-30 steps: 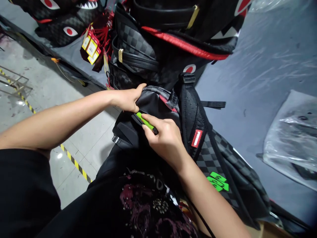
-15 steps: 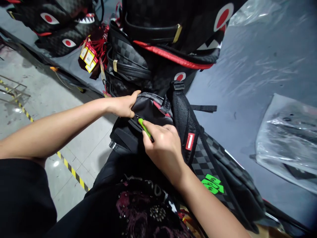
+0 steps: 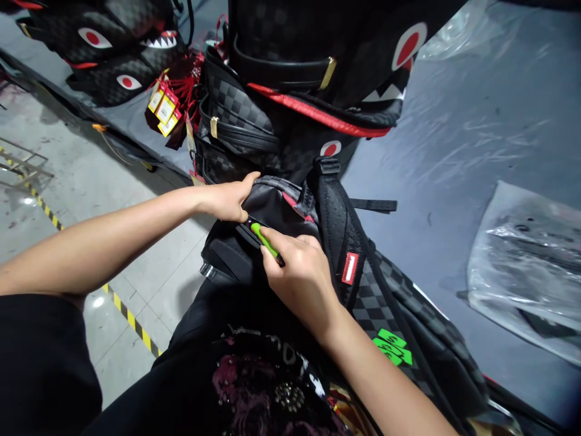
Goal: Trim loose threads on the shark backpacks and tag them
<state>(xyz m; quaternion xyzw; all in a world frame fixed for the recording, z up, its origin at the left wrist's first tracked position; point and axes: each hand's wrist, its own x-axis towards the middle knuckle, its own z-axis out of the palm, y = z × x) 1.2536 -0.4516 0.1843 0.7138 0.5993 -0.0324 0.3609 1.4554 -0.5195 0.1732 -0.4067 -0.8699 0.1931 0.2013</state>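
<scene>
My left hand (image 3: 229,198) is closed on the edge of a black backpack (image 3: 279,203), its thumb pointing up along the rim. My right hand (image 3: 297,266) grips a slim tool with a green and black handle (image 3: 265,238). The tool's tip lies against the backpack's seam, close to my left fingertips. Its exact kind is not clear, and part of the handle is hidden in my fist. The backpack leans against my body, with a padded shoulder strap (image 3: 338,224) bearing a red label, a grey-checked panel and green patches (image 3: 393,348) to the right.
Stacked shark-face backpacks (image 3: 313,66) stand right behind my hands on the grey table (image 3: 454,139). More bags (image 3: 113,54) and a bunch of red-corded tags (image 3: 166,112) are at the left. A plastic-wrapped package (image 3: 526,266) lies at the right. Yellow-black tape (image 3: 129,315) marks the floor.
Both hands keep their holds on the backpack and the tool. The whole view has shifted slightly, so things appear a little lower. The tool's tip stays by my left fingers.
</scene>
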